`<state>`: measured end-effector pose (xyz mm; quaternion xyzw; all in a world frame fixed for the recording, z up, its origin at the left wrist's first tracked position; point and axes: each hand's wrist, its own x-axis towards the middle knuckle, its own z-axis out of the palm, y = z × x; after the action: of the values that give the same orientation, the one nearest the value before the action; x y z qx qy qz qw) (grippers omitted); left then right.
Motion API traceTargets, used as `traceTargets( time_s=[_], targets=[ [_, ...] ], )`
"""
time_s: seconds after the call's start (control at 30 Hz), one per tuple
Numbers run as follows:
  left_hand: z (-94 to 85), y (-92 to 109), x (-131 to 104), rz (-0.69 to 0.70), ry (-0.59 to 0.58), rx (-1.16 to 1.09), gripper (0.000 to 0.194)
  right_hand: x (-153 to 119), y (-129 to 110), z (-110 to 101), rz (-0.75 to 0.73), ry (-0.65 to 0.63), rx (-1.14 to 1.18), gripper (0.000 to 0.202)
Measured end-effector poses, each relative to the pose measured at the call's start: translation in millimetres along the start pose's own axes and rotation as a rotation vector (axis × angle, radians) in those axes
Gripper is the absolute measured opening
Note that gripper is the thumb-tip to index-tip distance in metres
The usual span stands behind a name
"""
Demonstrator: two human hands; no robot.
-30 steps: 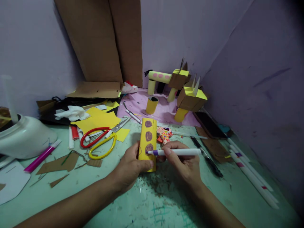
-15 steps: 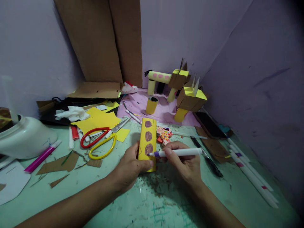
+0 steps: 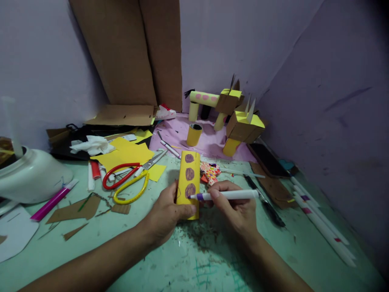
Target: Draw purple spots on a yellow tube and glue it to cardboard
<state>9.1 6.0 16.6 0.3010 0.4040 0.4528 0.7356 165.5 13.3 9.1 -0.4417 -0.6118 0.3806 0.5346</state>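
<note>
My left hand (image 3: 168,213) grips the lower end of a yellow paper-covered tube (image 3: 184,178), thumb across its front. Three purple coloured-in spots run down the tube, and a small outline shows at its left edge. Between the fingers of my right hand (image 3: 234,207) is a white felt-tip marker (image 3: 240,194) with a purple tip end. Its tip touches the tube at the lower edge of the lowest spot. A colourful patterned scrap (image 3: 210,172) lies just behind my right hand.
Red-and-yellow-handled scissors (image 3: 130,178) lie to the left beside yellow paper (image 3: 124,152). Yellow cardboard animal figures (image 3: 245,125) and a short yellow tube (image 3: 194,135) stand at the back. A black cutter knife (image 3: 269,209), a phone (image 3: 267,159) and white markers (image 3: 323,225) lie to the right.
Almost nothing differs. The marker tip has shifted very slightly left at the lowest spot, while both hands keep their holds.
</note>
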Motion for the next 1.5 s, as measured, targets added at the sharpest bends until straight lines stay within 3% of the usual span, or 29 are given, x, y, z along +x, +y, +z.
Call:
traceTargets(
  time_s=[0.43,0.7,0.9,1.37,1.5],
  targets=[
    [2.0,1.8,-1.0,-0.015,0.013,-0.003,0.053,3.1,0.4,1.2,-0.011,0.120,0.030,0.012],
    [-0.4,-0.4,-0.2,0.004,-0.014,0.000,0.049,0.2,0.9,2.0,0.006,0.031,0.028,0.015],
    [1.5,0.8,-1.4,-0.008,0.010,0.012,0.052,1.2,1.7,1.6,-0.010,0.103,0.061,0.012],
    [-0.3,-2.0,0.2,0.010,-0.008,0.050,0.055,-0.3,2.8,3.4,0.004,0.032,0.072,0.013],
    [0.8,-1.1,-0.3,0.013,0.004,0.043,0.054,0.9,1.8,3.0,0.001,0.069,0.087,0.010]
  ],
)
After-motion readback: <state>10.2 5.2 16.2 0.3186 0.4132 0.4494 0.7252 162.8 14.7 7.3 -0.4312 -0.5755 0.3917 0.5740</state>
